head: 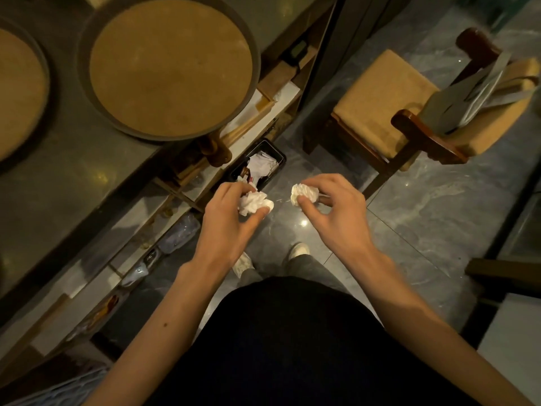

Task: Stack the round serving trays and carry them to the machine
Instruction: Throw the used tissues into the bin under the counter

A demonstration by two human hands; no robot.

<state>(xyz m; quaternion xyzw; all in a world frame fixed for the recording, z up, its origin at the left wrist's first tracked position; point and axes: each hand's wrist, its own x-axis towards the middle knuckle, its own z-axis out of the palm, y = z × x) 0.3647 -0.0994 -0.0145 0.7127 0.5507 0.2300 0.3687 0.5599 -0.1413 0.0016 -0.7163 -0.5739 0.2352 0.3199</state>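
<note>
Two round serving trays with cork-brown insides and dark rims lie on the grey counter [58, 183] at the upper left. The nearer tray [169, 65] overhangs the counter's edge; the other tray [17, 95] is cut off by the left border. My left hand [231, 209] holds a crumpled white tissue [253, 202] above the floor, close to a small black bin [263, 165]. My right hand [330, 203] pinches a second crumpled tissue [303, 193]. Both hands are well below and to the right of the trays.
The black bin on the floor holds white paper waste. Open shelves [164, 206] with clutter run under the counter. A wooden chair [409, 112] with tan cushions and grey cloth on it stands at the right. The floor is grey marble [424, 206].
</note>
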